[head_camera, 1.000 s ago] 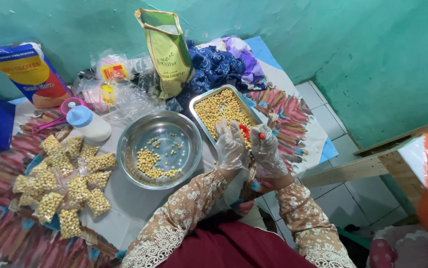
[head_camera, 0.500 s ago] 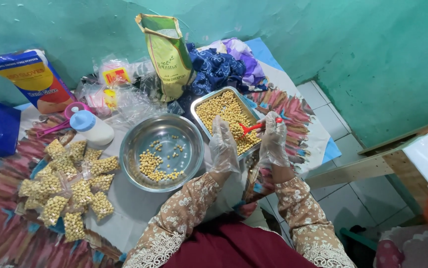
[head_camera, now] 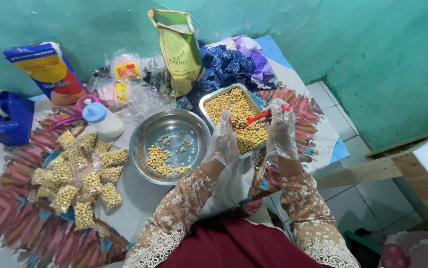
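Observation:
Both my hands wear clear plastic gloves and hover over a rectangular steel tray (head_camera: pixel 214 101) full of yellow chickpeas. My right hand (head_camera: pixel 282 130) grips a red plastic spoon (head_camera: pixel 261 116) loaded with chickpeas. The spoon's bowl touches the fingertips of my left hand (head_camera: pixel 224 140). That hand is closed around what looks like a small clear pouch, which is hard to make out. Left of the tray sits a round steel bowl (head_camera: pixel 147 130) with a thin scatter of chickpeas.
Several filled small pouches (head_camera: pixel 77 173) lie in a heap at the left. Behind stand a green bag (head_camera: pixel 179 49), a blue and orange bag (head_camera: pixel 45 69), a blue tape dispenser (head_camera: pixel 8 116), a white bottle (head_camera: pixel 104 120), crumpled plastic bags (head_camera: pixel 124 87) and blue cloth (head_camera: pixel 226 64). Tiled floor lies at the right.
My hands have moved apart slightly and forward over the tray. The red spoon has swung from between the hands to point left, loaded, at my left fingertips.

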